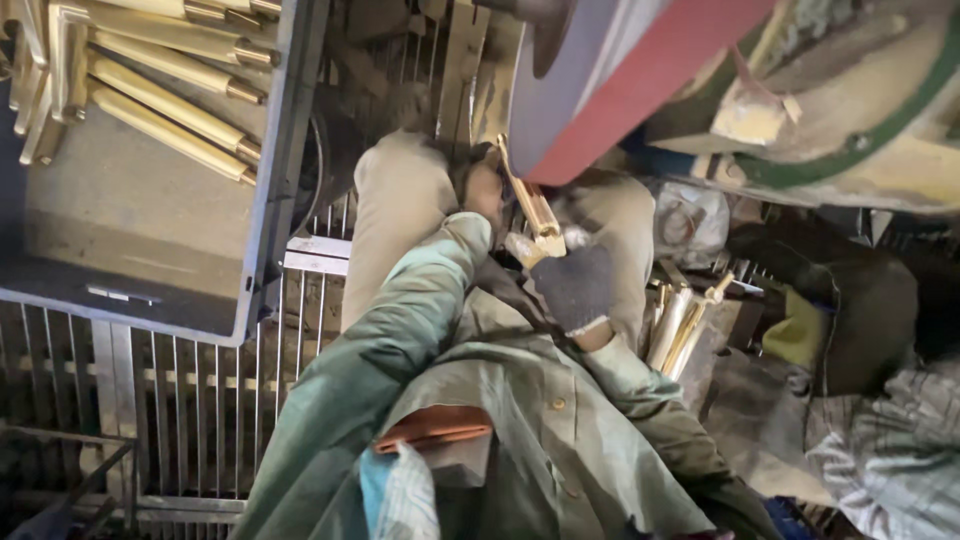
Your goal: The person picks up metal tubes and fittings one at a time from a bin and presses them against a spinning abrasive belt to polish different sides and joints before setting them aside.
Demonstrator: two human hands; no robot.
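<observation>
Against the wheel (560,100), the brass piece (532,205) sits gripped between left hand (484,190) and right hand (575,285).

Metal workshop: big grinding wheel (600,80), tray (270,200) w/ brass rods (170,100), grimy floor grating (200,400).

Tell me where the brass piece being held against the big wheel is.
In the head view, the brass piece sits just right of centre, gripped between the left hand and gloved right hand, touching the red-edged wheel.

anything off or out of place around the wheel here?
One oddity: only the right hand wears a dark glove; the left hand looks bare while both press a brass piece against the wheel. Brass handles lie orderly in the tray.
</observation>
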